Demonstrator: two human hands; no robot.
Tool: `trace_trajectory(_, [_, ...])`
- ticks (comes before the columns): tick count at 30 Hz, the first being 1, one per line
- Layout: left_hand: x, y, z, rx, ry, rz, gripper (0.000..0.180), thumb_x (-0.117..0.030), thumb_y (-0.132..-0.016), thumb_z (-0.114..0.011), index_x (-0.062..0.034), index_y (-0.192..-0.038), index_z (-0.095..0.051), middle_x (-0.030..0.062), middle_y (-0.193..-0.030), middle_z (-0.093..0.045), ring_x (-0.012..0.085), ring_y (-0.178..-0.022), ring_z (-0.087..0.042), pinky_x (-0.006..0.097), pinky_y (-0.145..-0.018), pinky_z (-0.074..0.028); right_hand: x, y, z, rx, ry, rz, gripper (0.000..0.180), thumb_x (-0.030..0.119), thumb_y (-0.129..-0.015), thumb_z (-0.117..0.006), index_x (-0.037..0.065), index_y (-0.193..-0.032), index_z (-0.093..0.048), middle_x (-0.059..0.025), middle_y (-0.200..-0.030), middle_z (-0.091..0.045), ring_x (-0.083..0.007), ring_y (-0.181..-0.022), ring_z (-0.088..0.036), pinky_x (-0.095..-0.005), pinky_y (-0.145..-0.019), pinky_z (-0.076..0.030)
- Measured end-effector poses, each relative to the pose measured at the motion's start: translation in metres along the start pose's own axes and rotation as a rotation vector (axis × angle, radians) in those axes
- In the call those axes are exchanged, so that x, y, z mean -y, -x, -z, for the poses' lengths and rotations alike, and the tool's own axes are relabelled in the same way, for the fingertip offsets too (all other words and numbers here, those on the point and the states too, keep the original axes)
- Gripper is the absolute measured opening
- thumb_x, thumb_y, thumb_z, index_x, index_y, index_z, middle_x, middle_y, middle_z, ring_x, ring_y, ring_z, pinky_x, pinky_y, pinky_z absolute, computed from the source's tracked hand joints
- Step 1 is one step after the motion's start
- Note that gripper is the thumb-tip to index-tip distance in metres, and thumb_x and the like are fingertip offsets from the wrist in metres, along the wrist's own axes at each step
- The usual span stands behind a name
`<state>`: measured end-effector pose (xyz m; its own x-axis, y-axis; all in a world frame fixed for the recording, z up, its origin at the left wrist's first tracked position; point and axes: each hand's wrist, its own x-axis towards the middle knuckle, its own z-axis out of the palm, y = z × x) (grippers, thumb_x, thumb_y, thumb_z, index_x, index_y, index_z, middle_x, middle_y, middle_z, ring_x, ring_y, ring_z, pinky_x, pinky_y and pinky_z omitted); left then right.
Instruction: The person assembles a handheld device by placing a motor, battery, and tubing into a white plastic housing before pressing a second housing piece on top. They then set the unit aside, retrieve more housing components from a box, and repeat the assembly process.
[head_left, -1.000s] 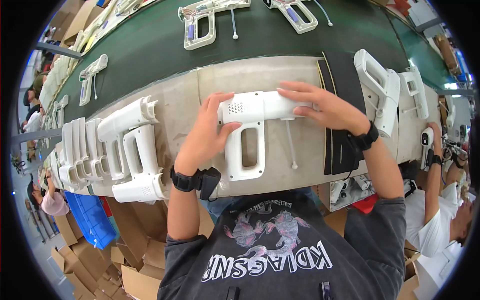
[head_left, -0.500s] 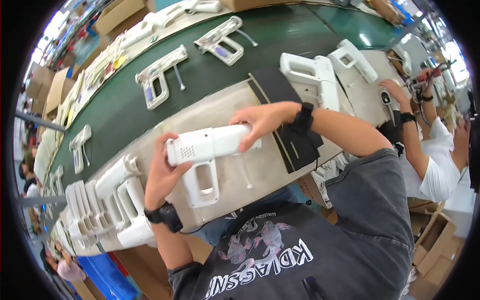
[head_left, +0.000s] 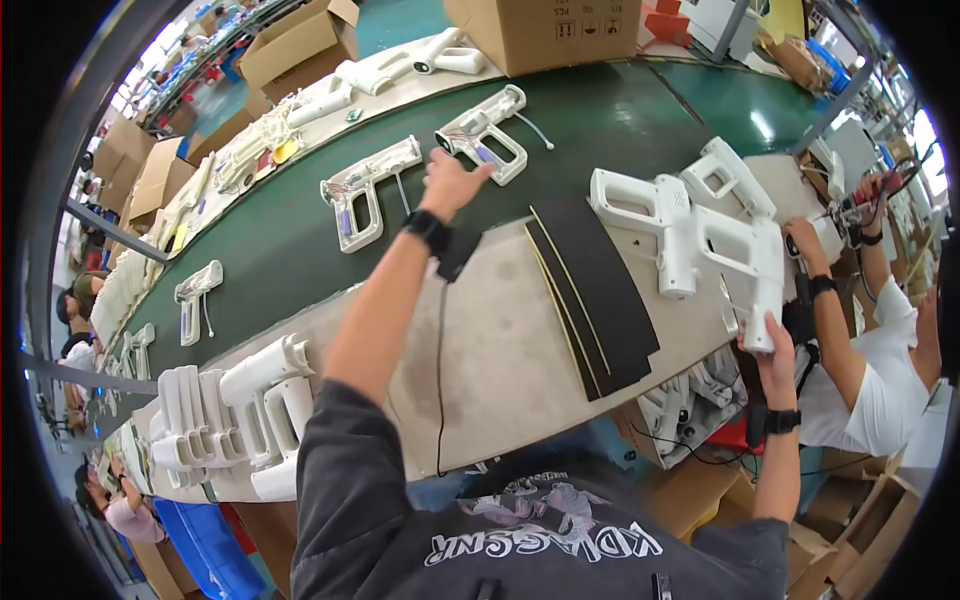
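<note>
At the right of the bench, my right hand (head_left: 772,362) is closed around the lower end of a white gun-shaped plastic device (head_left: 745,245). Its handle loop points left, beside another assembled white device (head_left: 660,225). My left hand (head_left: 455,187) is stretched over the green belt, thumb and fingers apart, at the near end of an open half housing (head_left: 508,150) with wires and a purple part inside. Whether the fingertips touch it I cannot tell. A similar open housing (head_left: 352,205) with a thin white tube lies just left of that hand.
Black foam sheets (head_left: 595,290) lie on the bench (head_left: 480,350). White housing shells (head_left: 215,420) stand in a row at the left. Cartons (head_left: 545,35) sit beyond the belt (head_left: 300,270). A co-worker's hands (head_left: 805,245) work close by at the right.
The white device held in both hands over the bench is now at the right, in my right hand only. My left hand has let go and moved forward over the belt.
</note>
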<state>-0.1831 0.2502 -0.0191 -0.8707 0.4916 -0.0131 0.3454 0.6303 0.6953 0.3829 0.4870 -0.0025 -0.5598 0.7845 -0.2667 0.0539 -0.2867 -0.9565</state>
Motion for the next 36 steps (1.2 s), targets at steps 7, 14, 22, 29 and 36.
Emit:
trace_trajectory(7, [-0.067, -0.054, -0.097, -0.206, 0.013, 0.648, 0.151, -0.066, -0.060, -0.090, 0.0090, -0.158, -0.005, 0.0174, -0.149, -0.039, 0.0316, -0.137, -0.039, 0.051, -0.109, -0.038, -0.037, -0.029, 0.030, -0.186, -0.146, -0.065, 0.044, 0.041, -0.102, -0.062, 0.002, -0.122, -0.063, -0.0098, -0.098, -0.071, -0.0235, -0.080, -0.071, -0.0328, -0.064, -0.057])
trace_trajectory(14, [-0.088, -0.049, -0.090, -0.187, -0.034, 0.690, 0.138, -0.045, -0.063, -0.092, 0.0046, -0.160, -0.006, 0.0145, -0.144, -0.041, 0.0278, -0.133, -0.043, 0.049, -0.104, -0.045, -0.057, -0.059, 0.037, -0.373, 0.673, 0.131, 0.053, 0.045, -0.100, -0.067, -0.007, -0.111, -0.070, -0.0052, -0.087, -0.065, -0.0135, -0.083, -0.057, -0.0303, -0.078, -0.048])
trace_trajectory(22, [-0.056, 0.038, 0.027, -0.231, 0.122, 0.313, 0.131, -0.043, -0.063, -0.089, 0.0180, -0.151, -0.013, 0.0338, -0.149, -0.035, 0.0459, -0.140, -0.036, 0.052, -0.117, -0.035, 0.002, -0.018, -0.072, -0.318, 0.628, 0.589, 0.040, 0.018, -0.103, -0.065, 0.001, -0.138, -0.057, -0.0027, -0.119, -0.060, -0.0076, -0.083, -0.048, -0.0232, -0.076, -0.044])
trace_trajectory(29, [0.031, 0.239, 0.084, -0.209, -0.018, 0.078, 0.125, -0.035, -0.062, -0.087, 0.0127, -0.153, -0.017, 0.0316, -0.139, -0.043, 0.0459, -0.131, -0.042, 0.050, -0.115, -0.036, 0.024, 0.032, -0.228, 0.372, 0.611, 0.738, 0.028, 0.006, -0.100, -0.063, 0.001, -0.128, -0.064, -0.0028, -0.114, -0.063, -0.0086, -0.090, -0.056, -0.0227, -0.081, -0.045])
trace_trajectory(36, [0.079, 0.360, 0.051, -0.154, -0.049, 0.178, 0.122, -0.029, -0.065, -0.089, 0.0116, -0.154, -0.017, 0.0315, -0.140, -0.042, 0.0454, -0.130, -0.042, 0.050, -0.114, -0.036, -0.012, -0.021, -0.303, 0.296, 1.155, 1.000, 0.053, 0.030, -0.096, -0.071, -0.002, -0.136, -0.057, -0.0212, -0.132, -0.062, -0.0377, -0.117, -0.061, -0.0459, -0.101, -0.048])
